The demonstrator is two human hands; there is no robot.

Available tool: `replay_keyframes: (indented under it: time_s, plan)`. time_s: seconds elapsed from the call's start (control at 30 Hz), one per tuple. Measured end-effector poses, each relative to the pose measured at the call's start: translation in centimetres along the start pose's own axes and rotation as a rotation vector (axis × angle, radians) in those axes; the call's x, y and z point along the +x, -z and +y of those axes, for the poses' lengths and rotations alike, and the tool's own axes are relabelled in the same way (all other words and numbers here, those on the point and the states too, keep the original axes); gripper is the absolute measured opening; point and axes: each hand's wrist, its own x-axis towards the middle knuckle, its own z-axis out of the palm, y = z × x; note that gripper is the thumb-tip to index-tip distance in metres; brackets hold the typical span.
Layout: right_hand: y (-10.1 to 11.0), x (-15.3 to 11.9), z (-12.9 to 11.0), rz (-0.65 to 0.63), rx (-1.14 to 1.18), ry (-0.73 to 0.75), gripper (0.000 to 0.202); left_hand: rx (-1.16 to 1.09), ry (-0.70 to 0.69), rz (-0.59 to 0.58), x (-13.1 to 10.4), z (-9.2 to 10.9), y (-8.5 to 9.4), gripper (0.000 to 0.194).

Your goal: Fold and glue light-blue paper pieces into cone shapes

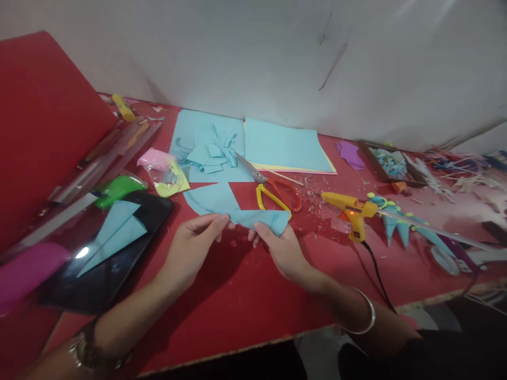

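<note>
Between my two hands is a folded piece of light blue paper (pixel 259 216), held above the red table. My left hand (pixel 202 235) pinches its narrow left end between thumb and fingers. At the wider right end, my right hand (pixel 277 245) grips it with the thumb on top and fingers beneath. Just behind lies a curved light blue paper piece (pixel 214 198), partly covered by the held one. Scissors (pixel 273 190) with one yellow and one red handle rest open beyond my right hand, their blades toward the paper scraps (pixel 214 153).
A yellow glue gun (pixel 352 208) with a black cord lies at right, near blue paper cones (pixel 396 227). Stacked coloured sheets (pixel 281 145) lie against the wall. Two folded blue pieces (pixel 114 232) rest on a black tablet-like slab (pixel 146 211) at left. A brown tray (pixel 415 177) holds scraps.
</note>
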Motion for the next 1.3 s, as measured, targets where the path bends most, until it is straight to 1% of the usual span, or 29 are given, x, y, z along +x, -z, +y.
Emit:
replay_keyframes:
  time_s: [0.1, 0.3, 0.43, 0.57, 0.67, 0.87, 1.1, 1.3]
  plan:
    - [0.00, -0.05, -0.04, 0.004, -0.006, -0.003, 0.021, -0.012, 0.005, -0.005, 0.04, -0.12, -0.02, 0.035]
    - [-0.04, -0.04, -0.08, 0.001, -0.011, -0.011, 0.022, -0.068, 0.024, -0.008, 0.02, 0.04, -0.11, 0.034]
    - [-0.06, 0.03, -0.01, 0.000, -0.009, -0.009, 0.021, -0.080, 0.008, -0.006, 0.04, 0.06, -0.11, 0.034]
    - [-0.06, 0.04, -0.04, -0.012, -0.020, -0.007, 0.019, -0.114, -0.003, 0.031, 0.21, -0.13, -0.01, 0.022]
    - [0.01, 0.00, -0.08, -0.018, -0.037, 0.004, 0.020, -0.181, 0.023, 0.061, 0.35, -0.20, -0.01, 0.014]
    - [0.10, -0.04, -0.17, -0.013, -0.079, -0.001, 0.022, -0.275, 0.051, 0.062, 0.23, -0.10, -0.08, 0.017]
    - [0.08, 0.00, -0.37, -0.013, -0.115, -0.008, 0.022, -0.287, 0.039, 0.042, 0.25, -0.47, -0.08, 0.018]
    - [0.13, -0.01, -0.40, -0.023, -0.131, 0.009, 0.022, -0.302, 0.043, 0.023, 0.25, -0.40, -0.10, 0.018]
